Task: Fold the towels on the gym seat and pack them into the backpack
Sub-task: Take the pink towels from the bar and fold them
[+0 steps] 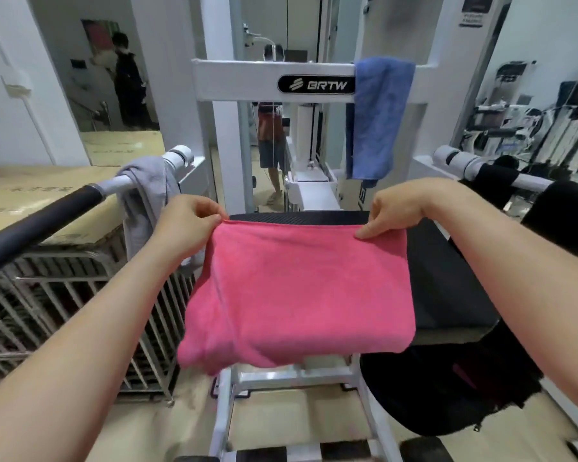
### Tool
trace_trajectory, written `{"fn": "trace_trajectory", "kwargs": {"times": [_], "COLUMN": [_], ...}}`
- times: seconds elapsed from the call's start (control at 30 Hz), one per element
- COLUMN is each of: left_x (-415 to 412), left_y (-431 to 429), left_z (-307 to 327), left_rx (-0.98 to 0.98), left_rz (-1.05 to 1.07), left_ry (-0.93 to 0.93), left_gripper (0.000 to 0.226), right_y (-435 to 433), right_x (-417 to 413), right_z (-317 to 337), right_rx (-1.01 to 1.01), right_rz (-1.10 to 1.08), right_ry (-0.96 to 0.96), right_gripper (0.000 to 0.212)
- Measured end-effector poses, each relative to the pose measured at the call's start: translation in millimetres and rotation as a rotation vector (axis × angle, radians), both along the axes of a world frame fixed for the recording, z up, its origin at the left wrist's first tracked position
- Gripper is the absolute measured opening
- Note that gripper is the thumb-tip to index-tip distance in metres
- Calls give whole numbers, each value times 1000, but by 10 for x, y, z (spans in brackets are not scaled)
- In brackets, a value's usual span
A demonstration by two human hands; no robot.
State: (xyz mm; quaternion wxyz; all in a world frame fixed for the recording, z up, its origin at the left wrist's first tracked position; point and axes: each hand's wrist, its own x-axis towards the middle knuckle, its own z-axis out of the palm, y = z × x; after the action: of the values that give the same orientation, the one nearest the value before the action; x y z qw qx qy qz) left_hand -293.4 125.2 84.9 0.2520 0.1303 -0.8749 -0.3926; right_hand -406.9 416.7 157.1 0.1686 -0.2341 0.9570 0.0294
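Observation:
A pink towel (297, 291) lies doubled over on the black gym seat (447, 288), its near edge hanging past the seat's front. My left hand (184, 225) pinches its far left corner and my right hand (397, 211) pinches its far right corner. A grey towel (147, 195) hangs from the left handle bar. Draped over the machine's white crossbar is a blue towel (377, 118). A black backpack (447, 391) sits on the floor to the right, below the seat.
The white machine frame (247, 78) rises behind the seat, with handle bars (40, 218) on both sides. A metal rack (64, 311) topped with cardboard stands at the left. A person (129, 78) stands far back at the left. Mirrors show more gym equipment at the right.

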Motion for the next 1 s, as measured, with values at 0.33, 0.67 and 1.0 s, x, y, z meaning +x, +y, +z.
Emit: {"fn": "trace_trajectory", "kwargs": {"times": [0.33, 0.67, 1.0], "left_x": [-945, -1445, -13], "left_y": [-10, -122, 460], "left_z": [-155, -292, -201], "left_rx": [-64, -3, -379], "left_rz": [172, 300, 72], "left_ry": [-36, 7, -379], "left_gripper": [15, 17, 40], "right_y": [-154, -487, -1510], "right_x": [-818, -1207, -276], "right_z": [-372, -678, -747], "right_rx": [-118, -222, -474], "right_rz": [-7, 153, 592], "right_ry": [493, 730, 217], "right_gripper": [26, 25, 14]}}
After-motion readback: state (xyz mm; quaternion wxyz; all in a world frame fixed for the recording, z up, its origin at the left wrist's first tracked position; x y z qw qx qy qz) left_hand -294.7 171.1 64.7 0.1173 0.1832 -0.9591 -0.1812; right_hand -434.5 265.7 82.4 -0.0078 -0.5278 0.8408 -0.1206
